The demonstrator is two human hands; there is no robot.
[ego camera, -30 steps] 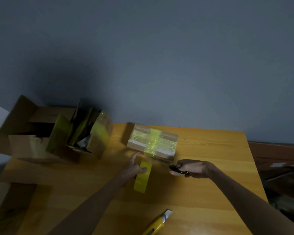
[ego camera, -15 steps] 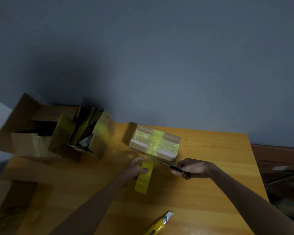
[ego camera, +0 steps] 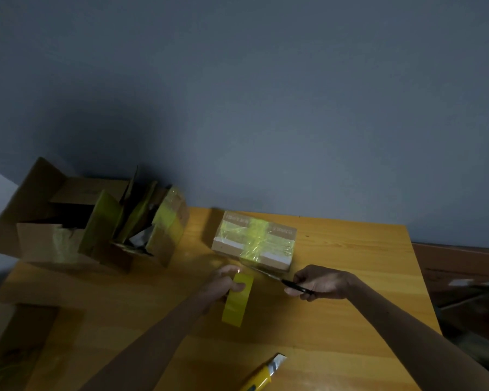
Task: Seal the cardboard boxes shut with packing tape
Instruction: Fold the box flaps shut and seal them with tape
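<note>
Your left hand [ego camera: 219, 283] holds the yellow tape roll [ego camera: 236, 301] on edge just in front of the small box [ego camera: 254, 239], which sits toward the back of the table [ego camera: 350, 277]. The box already carries 2 crossing bands of yellow tape. Keeping the roll low and close to the box's near side looks meant to hold the last strand taut, though the strand itself is too faint to make out.

Your right hand [ego camera: 322, 282] brings the scissors [ego camera: 283, 282] in from the right, their tips aimed at the gap between roll and box. That is where a cut would free the roll, so cutting seems to be the step in hand.

On the left, your fingers [ego camera: 237, 287] curl over the roll's upper rim and clamp it. On the right, your fingers [ego camera: 294, 290] are folded round the black scissor handles (whether the blades are parted I cannot tell; they read as 1 thin line).

The yellow utility knife [ego camera: 261, 375] lies untouched at the near edge. The open cartons [ego camera: 68, 221] at the far left, flaps up, appear still unsealed.
</note>
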